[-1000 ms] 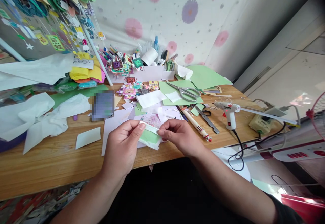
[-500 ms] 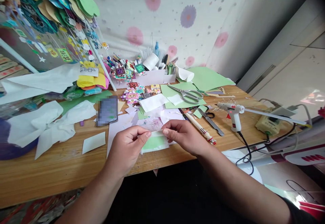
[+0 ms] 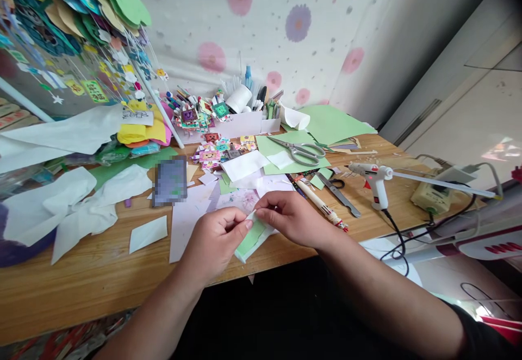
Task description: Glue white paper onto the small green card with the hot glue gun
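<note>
Pinching green-and-white piece (image 3: 253,236), both hands' grip closed, bulk apparently hanging below fingertips (image 3: 248,224).

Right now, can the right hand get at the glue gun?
Likely yes, if the right hand releases the green paper; only low things like the pen and black-handled scissors lie between it and the glue gun.
</note>
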### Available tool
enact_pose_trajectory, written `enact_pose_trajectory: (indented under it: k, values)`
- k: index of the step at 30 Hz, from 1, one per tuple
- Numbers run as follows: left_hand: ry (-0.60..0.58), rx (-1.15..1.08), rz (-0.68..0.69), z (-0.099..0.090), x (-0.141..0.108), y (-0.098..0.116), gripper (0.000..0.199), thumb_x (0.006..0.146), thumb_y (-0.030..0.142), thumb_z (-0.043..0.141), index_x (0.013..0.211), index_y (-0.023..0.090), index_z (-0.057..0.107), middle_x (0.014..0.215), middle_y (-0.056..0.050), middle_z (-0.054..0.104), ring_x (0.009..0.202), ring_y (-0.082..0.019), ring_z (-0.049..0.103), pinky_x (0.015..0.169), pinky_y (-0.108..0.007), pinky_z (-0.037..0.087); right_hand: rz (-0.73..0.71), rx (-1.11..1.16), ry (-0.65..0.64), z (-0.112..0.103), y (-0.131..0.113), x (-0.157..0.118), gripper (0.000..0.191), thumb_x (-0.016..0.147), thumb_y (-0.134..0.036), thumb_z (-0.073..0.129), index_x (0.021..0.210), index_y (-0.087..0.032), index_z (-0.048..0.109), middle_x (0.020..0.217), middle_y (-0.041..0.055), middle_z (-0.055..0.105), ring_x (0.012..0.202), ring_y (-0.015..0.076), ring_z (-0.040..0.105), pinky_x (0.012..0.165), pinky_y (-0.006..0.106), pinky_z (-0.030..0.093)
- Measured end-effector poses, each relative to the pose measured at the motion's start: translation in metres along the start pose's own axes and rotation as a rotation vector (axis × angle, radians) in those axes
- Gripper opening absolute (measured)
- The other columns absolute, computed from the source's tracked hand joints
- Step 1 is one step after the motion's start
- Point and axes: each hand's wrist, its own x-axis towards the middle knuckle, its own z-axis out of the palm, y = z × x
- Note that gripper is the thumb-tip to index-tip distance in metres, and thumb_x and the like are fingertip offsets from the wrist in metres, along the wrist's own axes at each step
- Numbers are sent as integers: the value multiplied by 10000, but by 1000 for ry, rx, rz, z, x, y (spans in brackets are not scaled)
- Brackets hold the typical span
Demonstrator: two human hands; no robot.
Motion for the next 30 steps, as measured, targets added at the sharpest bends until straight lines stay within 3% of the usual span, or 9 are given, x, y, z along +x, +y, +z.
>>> enact_pose_trajectory:
  k: [6, 10, 12, 14, 17, 20, 22, 25, 30]
  values:
    - [-60, -147, -23, 5, 0, -7, 290, 812, 427, 575, 685, 166, 594, 612, 40, 457, 590, -105, 387, 529, -225, 309, -17, -46, 57, 7, 2, 1, 99, 819, -156, 595, 722, -163, 610, 636, -25, 579, 591, 105, 493, 554, 214, 382]
    - [-12, -222, -49, 10, 2, -13, 339, 816, 456, 602, 643, 165, 586, 595, 39, 441, 592, -107, 379, 533, -231, 304, -70, 13, 152, -1, 8, -10, 93, 851, -209, 584, 843, -171, 668, 781, 29, 677, 716, 148, 605, 654, 255, 472]
    - [29, -296, -76, 11, 3, -15, 335, 805, 454, 622, 636, 168, 584, 588, 39, 448, 586, -110, 388, 534, -234, 310, -61, 39, 316, -16, 21, -25, 137, 856, -276, 602, 920, -182, 679, 885, 61, 702, 809, 179, 645, 723, 290, 504]
    - [75, -379, -94, 11, 4, -17, 320, 781, 450, 652, 637, 169, 600, 591, 35, 471, 590, -116, 410, 541, -235, 329, 41, -38, 600, -40, 41, -47, 171, 838, -337, 626, 903, -191, 684, 845, 59, 704, 763, 188, 651, 695, 305, 511]
    - [160, -482, -125, 9, 7, -19, 297, 704, 446, 732, 640, 175, 629, 611, 27, 520, 607, -130, 459, 544, -233, 361, 205, -300, 1052, -81, 74, -87, 255, 774, -418, 655, 847, -176, 684, 776, 70, 691, 678, 207, 633, 654, 342, 513]
    - [215, -542, -158, 8, 12, -24, 288, 636, 447, 793, 698, 192, 674, 634, 26, 552, 634, -143, 493, 546, -225, 382, 351, -596, 1297, -115, 97, -123, 383, 737, -469, 652, 926, -137, 685, 850, 122, 684, 693, 229, 625, 678, 382, 512]
    - [220, -537, -148, 9, 15, -27, 289, 637, 453, 797, 726, 201, 687, 645, 25, 560, 635, -141, 491, 534, -218, 377, 443, -710, 1319, -130, 107, -134, 511, 711, -508, 652, 1029, -109, 672, 957, 171, 676, 789, 268, 634, 738, 416, 506]
    - [196, -491, -108, 9, 16, -26, 278, 668, 456, 774, 684, 199, 668, 664, 15, 579, 641, -144, 498, 528, -218, 375, 585, -701, 1172, -143, 115, -130, 651, 684, -551, 645, 1148, -96, 640, 1071, 198, 670, 911, 307, 636, 804, 429, 481]
    - [189, -394, -62, 3, 8, -21, 306, 702, 455, 727, 600, 183, 632, 636, 4, 579, 615, -149, 496, 525, -236, 376, 632, -584, 970, -148, 114, -100, 370, 633, -479, 680, 800, -153, 729, 623, 68, 678, 625, 265, 613, 610, 370, 438]
